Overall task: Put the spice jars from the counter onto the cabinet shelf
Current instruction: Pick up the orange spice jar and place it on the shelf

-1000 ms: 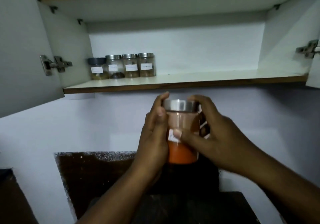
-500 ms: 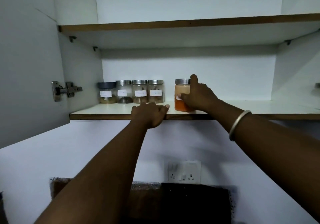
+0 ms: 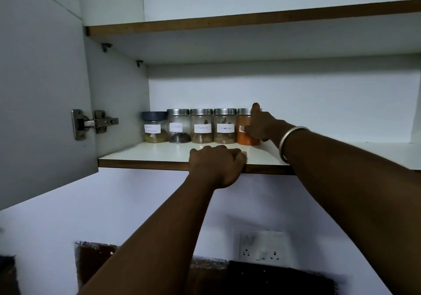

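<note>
Now the right hand is closed around the clear glass jar of orange powder with a steel lid, thumb up against the lid. This jar stands upright on the white cabinet shelf with a brown wooden edge, just beside the right end of a row of four labelled glass spice jars. The left hand has its fingers curled over the shelf's front edge, holding nothing else
</note>
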`<state>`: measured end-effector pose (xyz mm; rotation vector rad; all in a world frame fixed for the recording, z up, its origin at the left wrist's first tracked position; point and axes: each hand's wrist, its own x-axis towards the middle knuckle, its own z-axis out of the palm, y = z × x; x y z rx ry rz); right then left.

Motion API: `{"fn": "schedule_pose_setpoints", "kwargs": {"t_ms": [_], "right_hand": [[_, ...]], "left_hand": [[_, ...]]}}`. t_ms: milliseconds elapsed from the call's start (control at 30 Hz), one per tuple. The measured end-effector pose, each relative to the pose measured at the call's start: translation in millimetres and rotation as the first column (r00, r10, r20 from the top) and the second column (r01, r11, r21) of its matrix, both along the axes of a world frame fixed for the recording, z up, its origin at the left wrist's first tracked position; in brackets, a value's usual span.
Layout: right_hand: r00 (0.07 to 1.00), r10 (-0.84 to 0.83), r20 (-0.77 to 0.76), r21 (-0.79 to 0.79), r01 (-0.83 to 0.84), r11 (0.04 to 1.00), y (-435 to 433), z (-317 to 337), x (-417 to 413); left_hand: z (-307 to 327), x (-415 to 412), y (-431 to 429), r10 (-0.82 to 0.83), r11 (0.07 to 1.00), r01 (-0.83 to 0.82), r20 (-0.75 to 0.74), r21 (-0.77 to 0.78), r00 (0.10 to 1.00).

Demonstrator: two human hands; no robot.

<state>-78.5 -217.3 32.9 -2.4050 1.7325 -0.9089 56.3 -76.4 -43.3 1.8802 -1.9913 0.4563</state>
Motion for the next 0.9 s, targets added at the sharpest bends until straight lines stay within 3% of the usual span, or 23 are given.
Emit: {"fn": "schedule_pose_setpoints", "kwargs": {"t_ms": [333, 433, 533, 567, 667, 733, 900], "right_hand": [[0.987, -0.029, -0.159, 0.069, 0.041, 0.997, -9, 9, -5], [0.988, 0.05, -0.149, 0.2, -0.019, 0.98, 5, 7, -14], [0.998, 0.03, 0.062, 0.407, -0.053, 0.912, 32, 6, -28], [0.997, 0.043, 0.061, 0.46, -0.066, 0.885, 43, 4, -29], [0.979, 0.154, -0.134, 0.503, -0.067, 0.861, 81, -9, -30], [0.967, 0.173, -0.185, 0.469, -0.068, 0.881, 108, -26, -30], [0.929, 0.062, -0.364, 0.093, -0.029, 0.995, 159, -59, -48]], "left_hand": [[-3, 1, -5, -0.011, 0.998, 0.013, 0.033, -0.069, 0.999], [-3, 1, -1, -0.003, 0.997, 0.005, 0.021, -0.083, 1.0], [-3, -1, 2, 0.001, 0.994, -0.002, -0.008, -0.111, 1.0], [-3, -1, 2, -0.001, 0.993, -0.001, -0.009, -0.122, 1.0], [-5, -1, 2, 0.011, 0.988, -0.014, -0.023, -0.151, 1.0], [-4, 1, 2, 0.029, 0.989, -0.033, -0.028, -0.146, 0.999], [-9, -5, 21, -0.013, 0.982, 0.004, -0.047, -0.19, 0.999]]}}
